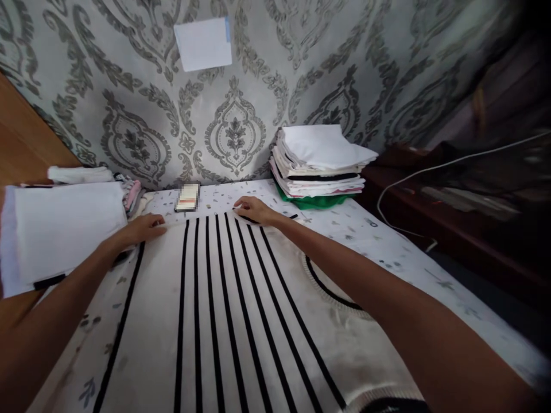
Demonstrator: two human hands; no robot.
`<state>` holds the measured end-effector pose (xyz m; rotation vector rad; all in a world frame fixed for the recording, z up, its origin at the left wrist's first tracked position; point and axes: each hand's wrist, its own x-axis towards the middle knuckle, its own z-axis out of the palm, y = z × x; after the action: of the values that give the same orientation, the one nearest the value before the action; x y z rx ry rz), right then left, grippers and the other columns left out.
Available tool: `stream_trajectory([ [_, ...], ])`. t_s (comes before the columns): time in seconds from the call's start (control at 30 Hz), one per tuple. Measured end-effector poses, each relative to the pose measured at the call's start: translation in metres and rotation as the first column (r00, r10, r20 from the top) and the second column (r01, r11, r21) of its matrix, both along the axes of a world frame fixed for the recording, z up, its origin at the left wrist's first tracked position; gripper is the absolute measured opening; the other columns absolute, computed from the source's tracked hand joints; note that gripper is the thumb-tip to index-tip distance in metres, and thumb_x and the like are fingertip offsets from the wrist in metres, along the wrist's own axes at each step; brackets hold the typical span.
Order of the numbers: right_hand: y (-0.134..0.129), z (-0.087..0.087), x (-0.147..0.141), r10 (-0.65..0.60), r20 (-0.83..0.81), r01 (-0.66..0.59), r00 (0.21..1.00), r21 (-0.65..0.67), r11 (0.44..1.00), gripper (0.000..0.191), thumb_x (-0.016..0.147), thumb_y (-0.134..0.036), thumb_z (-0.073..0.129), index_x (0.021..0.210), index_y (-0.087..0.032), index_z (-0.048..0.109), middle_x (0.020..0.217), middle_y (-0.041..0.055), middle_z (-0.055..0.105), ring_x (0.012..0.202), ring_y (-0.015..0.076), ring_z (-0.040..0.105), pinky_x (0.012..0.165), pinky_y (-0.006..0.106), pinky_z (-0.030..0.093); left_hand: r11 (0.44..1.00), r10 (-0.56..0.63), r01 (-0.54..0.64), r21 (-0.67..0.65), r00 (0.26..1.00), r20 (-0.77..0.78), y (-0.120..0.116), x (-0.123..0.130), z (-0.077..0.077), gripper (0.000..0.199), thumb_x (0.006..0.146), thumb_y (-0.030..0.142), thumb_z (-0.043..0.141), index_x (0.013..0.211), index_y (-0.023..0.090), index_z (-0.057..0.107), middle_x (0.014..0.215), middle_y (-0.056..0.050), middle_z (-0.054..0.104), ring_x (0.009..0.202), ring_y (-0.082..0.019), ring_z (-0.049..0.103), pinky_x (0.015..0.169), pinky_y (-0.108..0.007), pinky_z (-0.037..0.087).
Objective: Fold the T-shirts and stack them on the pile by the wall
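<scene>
A cream knit garment with black stripes (163, 304) lies spread over the white patterned cloth, its ribbed, black-edged neckline toward the right. At its far left corner is my left hand (144, 228), fingers curled and closed on the fabric edge. My right hand (253, 210) pinches the far edge of the same garment, near the tops of the stripes. The fabric between the two hands lies mostly flat. Just beyond that edge a phone (187, 198) rests on the cloth.
A stack of folded clothes (318, 155) stands at the back right. More folded white clothes (71, 226) are piled at the left. Patterned wallpaper with a white paper (204, 45) rises behind. A white cable (413, 171) hangs at the right.
</scene>
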<state>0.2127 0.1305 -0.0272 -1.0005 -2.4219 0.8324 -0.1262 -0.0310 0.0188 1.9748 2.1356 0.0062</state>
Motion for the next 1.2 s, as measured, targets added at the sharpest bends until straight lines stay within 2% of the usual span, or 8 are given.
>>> stream_trajectory([
  [0.2, 0.006, 0.02, 0.07, 0.066, 0.25, -0.09, 0.966, 0.087, 0.992, 0.036, 0.092, -0.045, 0.053, 0.085, -0.015, 0.07, 0.08, 0.0042, 0.068, 0.076, 0.0166, 0.057, 0.069, 0.026, 0.041, 1.0, 0.014, -0.015, -0.015, 0.998, -0.056, 0.004, 0.012, 0.002, 0.048, 0.079, 0.064, 0.04, 0.083, 0.022, 0.063, 0.082, -0.008, 0.069, 0.077, -0.027, 0.063, 0.069, -0.032, 0.043],
  [0.3, 0.005, 0.026, 0.102, 0.047, 0.356, -0.09, 0.933, 0.103, 0.991, 0.025, 0.086, -0.035, 0.064, 0.098, -0.016, 0.073, 0.1, 0.009, 0.072, 0.087, 0.0195, 0.062, 0.076, 0.027, 0.045, 1.0, 0.015, -0.016, -0.011, 0.996, -0.087, 0.011, 0.03, 0.004, 0.045, 0.083, 0.058, 0.042, 0.089, 0.02, 0.066, 0.09, -0.01, 0.072, 0.084, -0.028, 0.065, 0.071, -0.031, 0.044],
  [0.4, 0.0, 0.03, 0.123, -0.005, 0.415, -0.049, 0.91, 0.12, 0.992, 0.033, 0.079, -0.019, 0.067, 0.111, -0.016, 0.071, 0.116, 0.0107, 0.07, 0.098, 0.0215, 0.065, 0.08, 0.026, 0.047, 1.0, -0.027, 0.027, 0.0, 0.992, -0.126, 0.017, 0.052, 0.008, 0.042, 0.088, 0.049, 0.045, 0.103, 0.016, 0.068, 0.099, -0.01, 0.074, 0.087, -0.024, 0.063, 0.073, -0.029, 0.043],
  [0.57, -0.011, 0.036, 0.135, -0.122, 0.457, 0.043, 0.881, 0.179, 0.983, 0.03, 0.073, -0.007, 0.063, 0.101, -0.014, 0.072, 0.103, 0.0088, 0.073, 0.089, 0.0204, 0.065, 0.072, 0.024, 0.044, 0.993, -0.088, 0.099, 0.059, 0.981, -0.173, 0.009, 0.077, 0.021, 0.035, 0.091, 0.032, 0.047, 0.113, 0.015, 0.067, 0.106, -0.009, 0.073, 0.094, -0.023, 0.063, 0.081, -0.029, 0.045],
  [0.73, -0.043, 0.042, 0.158, -0.195, 0.353, 0.091, 0.915, 0.291, 0.952, 0.021, 0.076, -0.009, 0.057, 0.093, -0.016, 0.068, 0.098, 0.0076, 0.07, 0.086, 0.0201, 0.061, 0.07, 0.027, 0.041, 0.914, -0.088, 0.188, 0.359, 0.957, -0.277, -0.04, 0.09, 0.034, 0.039, 0.097, 0.038, 0.035, 0.11, 0.022, 0.068, 0.113, -0.007, 0.07, 0.099, -0.027, 0.065, 0.077, -0.033, 0.048],
  [0.83, -0.076, 0.035, 0.18, -0.203, 0.247, 0.087, 0.948, 0.414, 0.906, 0.021, 0.075, -0.007, 0.055, 0.09, -0.018, 0.066, 0.102, 0.0092, 0.067, 0.093, 0.0225, 0.059, 0.076, 0.029, 0.042, 0.845, -0.137, 0.268, 0.463, 0.945, -0.296, -0.088, 0.097, 0.025, 0.04, 0.099, 0.042, 0.032, 0.105, 0.029, 0.069, 0.105, -0.004, 0.07, 0.095, -0.025, 0.067, 0.07, -0.034, 0.05],
  [1.03, -0.124, 0.007, 0.202, -0.194, 0.209, 0.081, 0.959, 0.455, 0.887, 0.028, 0.077, -0.003, 0.047, 0.091, -0.019, 0.065, 0.098, 0.0099, 0.066, 0.096, 0.0247, 0.056, 0.088, 0.035, 0.043, 0.78, -0.346, 0.477, 0.405, 0.868, -0.356, -0.16, 0.11, -0.025, 0.04, 0.1, 0.03, 0.03, 0.1, 0.029, 0.07, 0.102, -0.007, 0.071, 0.081, -0.023, 0.069, 0.059, -0.033, 0.048],
  [1.2, -0.127, 0.014, 0.199, -0.237, 0.279, 0.1, 0.931, 0.427, 0.899, 0.031, 0.079, -0.002, 0.045, 0.095, -0.017, 0.066, 0.1, 0.0102, 0.069, 0.099, 0.0246, 0.057, 0.089, 0.035, 0.043, 0.788, -0.289, 0.458, 0.412, 0.866, -0.409, -0.169, 0.119, -0.029, 0.04, 0.101, 0.03, 0.029, 0.107, 0.025, 0.068, 0.103, -0.01, 0.072, 0.09, -0.026, 0.07, 0.068, -0.035, 0.053],
])
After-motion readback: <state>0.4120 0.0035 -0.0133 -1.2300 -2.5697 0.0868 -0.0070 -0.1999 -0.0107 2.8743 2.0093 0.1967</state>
